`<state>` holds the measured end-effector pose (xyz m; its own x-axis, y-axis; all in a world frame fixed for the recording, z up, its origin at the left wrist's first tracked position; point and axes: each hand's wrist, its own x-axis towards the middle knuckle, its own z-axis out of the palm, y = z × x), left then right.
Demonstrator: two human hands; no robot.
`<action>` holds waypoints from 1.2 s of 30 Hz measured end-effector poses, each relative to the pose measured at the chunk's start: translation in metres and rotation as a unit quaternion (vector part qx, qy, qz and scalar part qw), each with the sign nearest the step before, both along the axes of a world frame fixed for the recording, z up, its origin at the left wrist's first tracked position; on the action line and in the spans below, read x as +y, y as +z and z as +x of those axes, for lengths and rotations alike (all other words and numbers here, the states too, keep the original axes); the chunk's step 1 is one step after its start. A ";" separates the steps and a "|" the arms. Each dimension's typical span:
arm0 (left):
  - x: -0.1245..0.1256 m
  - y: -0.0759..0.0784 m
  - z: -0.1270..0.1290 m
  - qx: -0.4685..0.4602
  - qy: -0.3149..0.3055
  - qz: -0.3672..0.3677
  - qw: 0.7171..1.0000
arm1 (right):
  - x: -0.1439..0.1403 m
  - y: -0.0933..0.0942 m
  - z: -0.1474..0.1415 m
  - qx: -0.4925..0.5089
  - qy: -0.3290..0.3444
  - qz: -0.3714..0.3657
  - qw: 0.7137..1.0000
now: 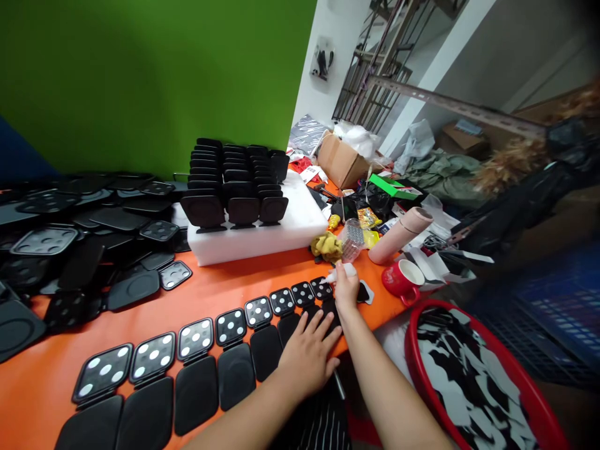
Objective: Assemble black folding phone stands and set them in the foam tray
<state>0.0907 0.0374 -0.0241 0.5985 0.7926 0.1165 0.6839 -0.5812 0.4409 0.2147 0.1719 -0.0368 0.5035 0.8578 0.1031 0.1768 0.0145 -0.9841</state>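
Observation:
My right hand [347,289] is closed around a small white squeeze bottle [345,270]. The bottle's narrow nozzle points left, over the dotted black square [321,288] at the far right end of a row. Palm down, my left hand [310,353] lies with fingers spread across the plain black flaps near that end. Each hinged black piece lies unfolded, a plain flap [195,395] in front and a square with several white dots [195,339] behind. The left hand hides some of the flaps.
Black pieces stand in rows on a white foam block [253,245]. A loose pile of them [126,290] covers the orange table's [210,281] left. To the right are a pink bottle [398,236], a red mug [396,281] and a red tub [415,350] of black and white scraps.

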 end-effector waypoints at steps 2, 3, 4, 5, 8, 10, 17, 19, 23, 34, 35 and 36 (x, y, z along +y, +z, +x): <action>0.000 0.000 0.000 0.001 0.000 0.000 1.000 | 0.000 0.000 -0.001 -0.009 -0.002 -0.002 1.000; 0.000 0.000 0.000 0.000 0.001 0.000 1.000 | 0.000 0.000 -0.001 -0.014 -0.002 -0.003 1.000; 0.001 0.000 0.000 0.000 0.001 0.000 1.000 | 0.000 0.000 -0.001 -0.017 -0.001 -0.004 1.000; 0.001 0.000 0.000 0.000 0.001 0.000 1.000 | 0.000 0.000 -0.001 -0.020 0.000 -0.005 1.000; 0.001 0.000 0.000 -0.001 0.001 0.001 1.000 | 0.001 0.000 -0.001 -0.029 0.002 -0.006 1.000; 0.001 -0.001 0.000 -0.001 0.001 0.003 1.000 | 0.001 0.000 -0.001 -0.033 0.003 -0.005 0.999; 0.001 -0.002 -0.001 -0.005 -0.002 0.002 1.000 | 0.000 0.002 -0.002 -0.036 0.013 0.003 0.999; 0.000 -0.001 -0.001 -0.006 -0.001 0.001 1.000 | -0.001 0.003 -0.003 -0.040 0.014 0.005 0.999; 0.000 0.000 -0.001 -0.008 0.000 0.000 1.000 | -0.002 0.005 -0.003 -0.049 0.011 0.009 0.999; 0.001 0.001 0.000 0.004 0.005 0.011 1.000 | -0.003 0.003 0.006 -0.021 -0.010 0.016 1.000; 0.001 0.001 0.000 0.006 0.006 0.013 1.000 | -0.004 0.003 0.007 -0.019 -0.003 0.016 1.000; 0.001 0.001 0.000 0.008 0.007 0.014 1.000 | -0.006 0.004 0.007 -0.018 0.005 0.016 1.000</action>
